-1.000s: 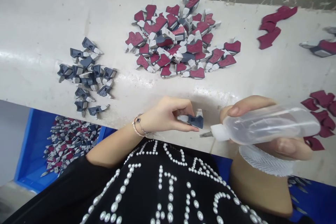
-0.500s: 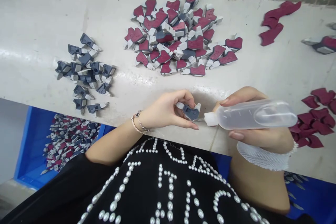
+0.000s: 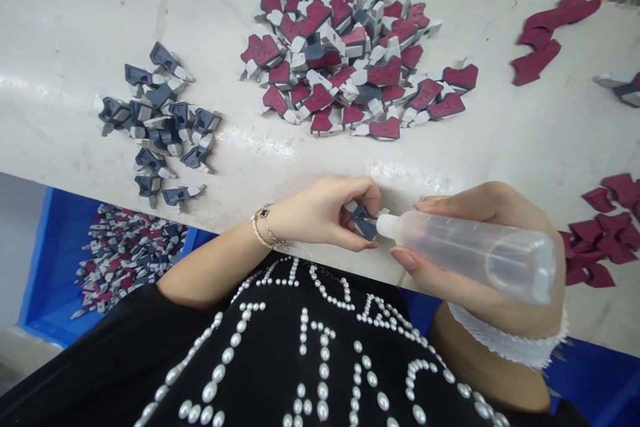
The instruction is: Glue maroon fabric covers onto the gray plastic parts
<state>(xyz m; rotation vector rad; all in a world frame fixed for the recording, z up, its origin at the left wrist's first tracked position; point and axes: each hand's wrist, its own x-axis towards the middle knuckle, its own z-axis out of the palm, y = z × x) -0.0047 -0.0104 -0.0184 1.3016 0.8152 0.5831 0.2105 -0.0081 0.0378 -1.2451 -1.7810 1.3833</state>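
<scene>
A small navy-blue and white moulded piece (image 3: pixel 365 223) is pinched between the thumb and fingertips of the left hand (image 3: pixel 320 210), just above the front edge of a scuffed off-white table (image 3: pixel 65 13), in front of the wearer's chest. The left hand is narrowly closed around the piece, and a beaded bracelet (image 3: pixel 265 227) is worn on that wrist. A translucent plastic squeeze bottle (image 3: pixel 465 257) with a white nozzle (image 3: pixel 386 226) is gripped in the right hand (image 3: pixel 483 203), whose fingers are wrapped around its body. A white mesh cuff (image 3: pixel 505 340) is worn on the right wrist. The bottle's long axis lies nearly level, tilted slightly, with the nozzle directed leftward at the piece. The piece lies between the hands, held by the left hand and reached by the nozzle from the right. A fine tip is seen at the piece, but contact cannot be told. Beyond the hands, a heap of crimson and white moulded pieces (image 3: pixel 345 60) and a smaller group of navy and white pieces (image 3: pixel 160 120) are spread on the table. Flat crimson cutouts (image 3: pixel 555 33) are laid to the right, and a blue plastic crate (image 3: pixel 45 267) of mixed pieces is seen below the table edge on the left.
</scene>
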